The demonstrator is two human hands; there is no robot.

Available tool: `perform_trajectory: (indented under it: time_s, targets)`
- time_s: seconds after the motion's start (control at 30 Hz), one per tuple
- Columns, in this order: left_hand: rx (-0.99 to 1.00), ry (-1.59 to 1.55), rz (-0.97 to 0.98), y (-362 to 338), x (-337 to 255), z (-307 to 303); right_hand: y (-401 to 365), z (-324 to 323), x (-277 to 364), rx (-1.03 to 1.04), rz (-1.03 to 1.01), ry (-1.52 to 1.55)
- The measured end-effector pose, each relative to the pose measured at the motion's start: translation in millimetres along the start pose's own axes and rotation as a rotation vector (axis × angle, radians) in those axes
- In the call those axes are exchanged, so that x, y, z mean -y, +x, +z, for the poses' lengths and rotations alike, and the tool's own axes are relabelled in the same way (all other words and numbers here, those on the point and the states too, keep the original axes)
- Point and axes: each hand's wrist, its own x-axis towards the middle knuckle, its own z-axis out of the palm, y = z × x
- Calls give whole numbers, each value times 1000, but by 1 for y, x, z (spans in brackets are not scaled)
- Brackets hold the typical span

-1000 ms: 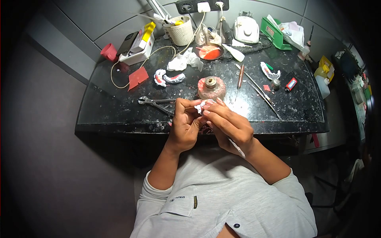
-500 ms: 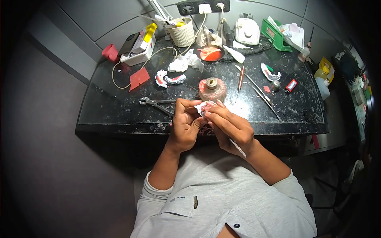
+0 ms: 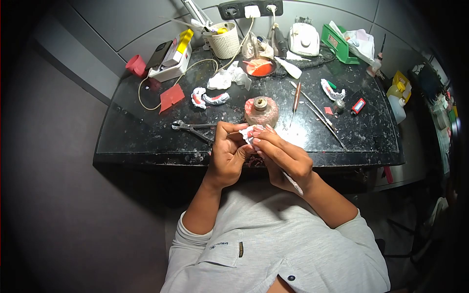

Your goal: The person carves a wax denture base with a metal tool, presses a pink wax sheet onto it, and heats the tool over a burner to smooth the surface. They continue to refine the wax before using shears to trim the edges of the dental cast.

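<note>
A small white dental cast with pink wax (image 3: 248,136) is held up at the table's front edge. My left hand (image 3: 228,155) grips it from the left, between thumb and fingers. My right hand (image 3: 286,157) presses its fingertips on the cast's right side and also holds a thin tool (image 3: 293,183), whose handle end sticks out below the palm. The tool's other end is hidden by the fingers. Just behind the cast stands a glass burner with a metal cap (image 3: 261,111), smeared with pink wax.
Metal pliers (image 3: 193,129) lie left of my hands. Farther back are two white casts (image 3: 209,98), a pink wax sheet (image 3: 171,98), crumpled tissue (image 3: 228,77) and a dish of red wax (image 3: 259,67). Right of the burner lie a wax knife (image 3: 296,97) and a long metal tool (image 3: 325,119).
The fingers of my right hand have shifted slightly on the cast, and a little more of its pink and white surface shows. Everything on the table has stayed in place.
</note>
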Motion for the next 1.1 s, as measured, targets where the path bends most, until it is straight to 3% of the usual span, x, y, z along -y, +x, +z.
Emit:
perform_trajectory:
  time_s: [0.9, 1.1]
  targets:
    - [10, 20, 9, 1, -1, 1, 3, 1, 3, -23, 29, -12]
    - [-23, 58, -6, 2, -2, 4, 3, 0, 4, -82, 131, -7]
